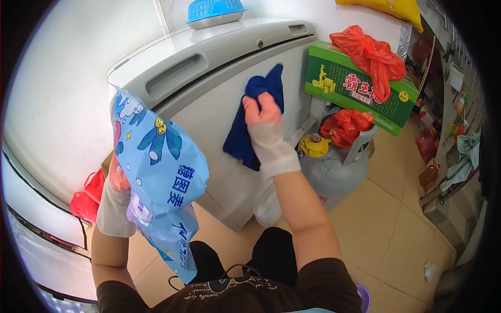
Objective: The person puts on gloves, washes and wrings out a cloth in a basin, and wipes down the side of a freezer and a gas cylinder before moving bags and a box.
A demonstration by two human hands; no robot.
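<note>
A blue basket (215, 8) sits at twelve o'clock, a green box (352, 86) topped by a red plastic bag (369, 52) at two, a grey gas cylinder (334, 177) at three.

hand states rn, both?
Left hand: holding the light-blue printed bag, fingers mostly hidden.
Right hand: holding the dark blue cloth at the white appliance's front.
</note>
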